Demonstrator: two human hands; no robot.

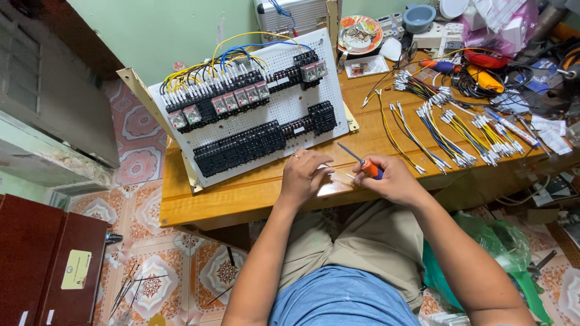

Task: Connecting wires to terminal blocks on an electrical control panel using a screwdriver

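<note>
My right hand [391,180] grips an orange-handled screwdriver [361,162], its thin shaft pointing up and left toward a white perforated panel [284,108]. The panel carries rows of black terminal blocks [241,148] and relays [220,104] wired with yellow and blue leads. My left hand [304,176] rests on the wooden table [241,193] just below the panel, fingers pinched on a thin yellow wire [343,173] that runs across to the right hand.
Bundles of cut yellow, blue and black wires [453,130] lie fanned out on the table's right side. Tools, a plate [360,34], a bowl [419,17] and clutter crowd the back right. A dark cabinet [48,259] stands at lower left on a patterned tile floor.
</note>
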